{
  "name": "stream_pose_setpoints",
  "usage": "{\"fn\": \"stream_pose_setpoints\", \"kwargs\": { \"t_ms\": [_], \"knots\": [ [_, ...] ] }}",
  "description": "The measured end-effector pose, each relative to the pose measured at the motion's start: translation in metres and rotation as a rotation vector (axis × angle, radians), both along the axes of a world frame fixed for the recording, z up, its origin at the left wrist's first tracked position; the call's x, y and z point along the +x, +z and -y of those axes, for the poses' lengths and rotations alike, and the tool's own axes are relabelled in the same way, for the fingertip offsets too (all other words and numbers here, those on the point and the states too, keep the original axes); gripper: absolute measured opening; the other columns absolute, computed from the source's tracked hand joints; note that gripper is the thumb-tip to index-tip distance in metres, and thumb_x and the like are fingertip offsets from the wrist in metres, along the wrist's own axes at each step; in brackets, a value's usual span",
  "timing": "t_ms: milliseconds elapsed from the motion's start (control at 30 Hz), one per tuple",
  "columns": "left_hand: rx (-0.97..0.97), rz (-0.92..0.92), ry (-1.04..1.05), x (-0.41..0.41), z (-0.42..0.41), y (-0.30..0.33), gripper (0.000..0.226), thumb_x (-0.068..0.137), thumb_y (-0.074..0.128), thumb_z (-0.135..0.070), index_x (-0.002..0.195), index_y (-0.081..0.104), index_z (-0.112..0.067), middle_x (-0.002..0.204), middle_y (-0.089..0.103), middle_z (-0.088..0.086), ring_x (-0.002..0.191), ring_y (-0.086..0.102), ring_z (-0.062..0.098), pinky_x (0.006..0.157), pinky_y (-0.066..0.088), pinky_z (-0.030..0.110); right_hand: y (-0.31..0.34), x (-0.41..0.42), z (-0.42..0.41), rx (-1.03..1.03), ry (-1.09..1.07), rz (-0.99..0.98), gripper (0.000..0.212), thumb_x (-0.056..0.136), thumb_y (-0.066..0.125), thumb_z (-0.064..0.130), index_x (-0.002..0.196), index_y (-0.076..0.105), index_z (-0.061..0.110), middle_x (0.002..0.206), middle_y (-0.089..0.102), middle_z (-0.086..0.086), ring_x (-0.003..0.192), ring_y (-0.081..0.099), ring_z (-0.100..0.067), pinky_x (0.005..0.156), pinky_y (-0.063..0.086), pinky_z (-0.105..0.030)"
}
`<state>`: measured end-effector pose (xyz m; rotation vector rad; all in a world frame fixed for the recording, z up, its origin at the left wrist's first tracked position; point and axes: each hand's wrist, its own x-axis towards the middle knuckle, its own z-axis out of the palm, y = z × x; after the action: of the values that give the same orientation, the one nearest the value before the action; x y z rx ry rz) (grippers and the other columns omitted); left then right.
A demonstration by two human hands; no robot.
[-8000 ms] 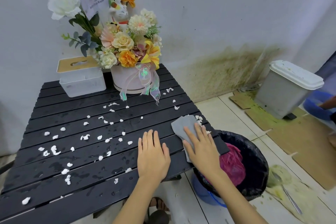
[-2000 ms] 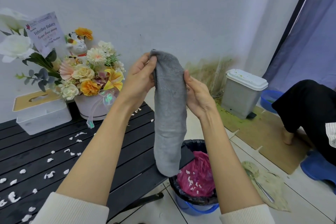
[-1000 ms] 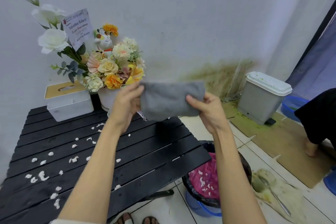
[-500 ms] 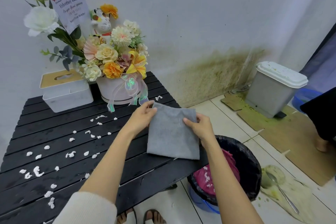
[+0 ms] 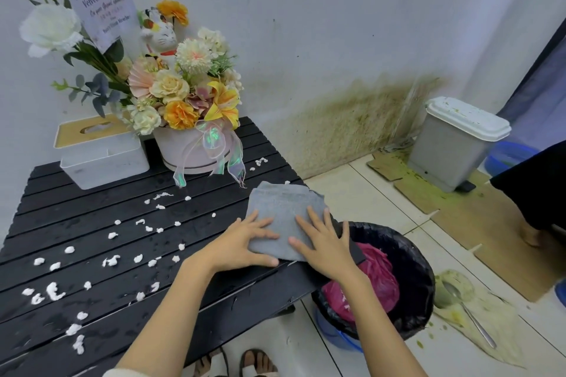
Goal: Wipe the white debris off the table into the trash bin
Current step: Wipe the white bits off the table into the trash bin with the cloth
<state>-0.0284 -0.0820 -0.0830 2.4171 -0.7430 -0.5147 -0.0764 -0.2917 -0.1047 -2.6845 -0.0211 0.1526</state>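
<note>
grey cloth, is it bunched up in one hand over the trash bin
No, the grey cloth lies flat on the table with the left hand and right hand pressed on it.

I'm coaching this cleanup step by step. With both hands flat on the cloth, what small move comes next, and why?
Probably slide the grey cloth left, out past the white debris. Both the left hand and the right hand press it flat at the table edge beside the trash bin, while most bits lie further left, so the cloth must get behind them first.

flower box (image 5: 196,150) beside tissue box (image 5: 101,153) | lidded grey bin (image 5: 456,144) by wall | spoon (image 5: 468,312) on floor
</note>
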Motion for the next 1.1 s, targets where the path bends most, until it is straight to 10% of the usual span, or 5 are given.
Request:
{"fn": "stream_pose_setpoints", "kwargs": {
  "t_ms": [167, 267, 367, 633, 1100],
  "knots": [
    [0.073, 0.143, -0.003, -0.005, -0.009, 0.007, 0.035, 0.089, 0.058, -0.029, 0.125, 0.058, -0.030, 0.144, 0.046, -0.004, 0.143, 0.023, 0.011, 0.117, 0.008, 0.033, 0.010, -0.029, 0.007, 0.148, 0.103, -0.034, 0.062, 0.090, 0.053, 0.047, 0.145, 0.031, 0.031, 0.158, 0.017, 0.010, 0.148, -0.001, -0.011, 0.112, -0.023, -0.045],
    [0.051, 0.052, 0.029, -0.007, -0.013, 0.026, 0.018, 0.090, 0.057, -0.030, 0.102, 0.070, -0.033, 0.095, 0.071, 0.000, 0.091, 0.058, 0.014, 0.091, 0.043, 0.034, 0.031, -0.028, 0.015, 0.210, 0.080, 0.005, 0.022, 0.095, 0.052, 0.027, 0.109, 0.067, 0.020, 0.106, 0.070, -0.003, 0.114, 0.056, -0.008, 0.118, 0.008, -0.040],
    [0.034, 0.054, 0.012, 0.001, -0.016, 0.049, 0.016, 0.088, 0.058, -0.032, 0.081, 0.069, -0.022, 0.053, 0.049, -0.008, 0.052, 0.042, 0.002, 0.062, 0.039, 0.024, 0.055, -0.021, 0.024, 0.415, 0.069, -0.099, 0.036, 0.089, 0.061, 0.029, 0.057, 0.050, 0.018, 0.054, 0.035, 0.013, 0.049, 0.036, 0.002, 0.061, 0.035, -0.021],
    [0.052, 0.235, 0.174, 0.029, 0.026, 0.038, 0.055, 0.097, 0.043, -0.028, 0.147, 0.021, -0.025, 0.154, 0.028, -0.001, 0.141, 0.027, 0.020, 0.114, 0.026, 0.044, 0.052, 0.036, 0.003, 0.115, -0.074, 0.207, 0.059, 0.088, 0.059, 0.038, 0.141, 0.035, 0.033, 0.148, 0.041, 0.005, 0.138, 0.034, -0.017, 0.109, 0.028, -0.047],
    [0.092, 0.260, 0.367, -0.002, 0.010, -0.018, 0.057, 0.101, 0.023, -0.034, 0.149, -0.004, -0.018, 0.159, -0.009, -0.002, 0.146, -0.011, 0.016, 0.118, -0.003, 0.037, 0.008, 0.029, -0.020, -0.239, 0.130, 0.004, 0.073, 0.084, 0.027, 0.074, 0.147, 0.014, 0.040, 0.161, 0.003, 0.001, 0.148, 0.001, -0.027, 0.113, -0.006, -0.057]
  ]
}}
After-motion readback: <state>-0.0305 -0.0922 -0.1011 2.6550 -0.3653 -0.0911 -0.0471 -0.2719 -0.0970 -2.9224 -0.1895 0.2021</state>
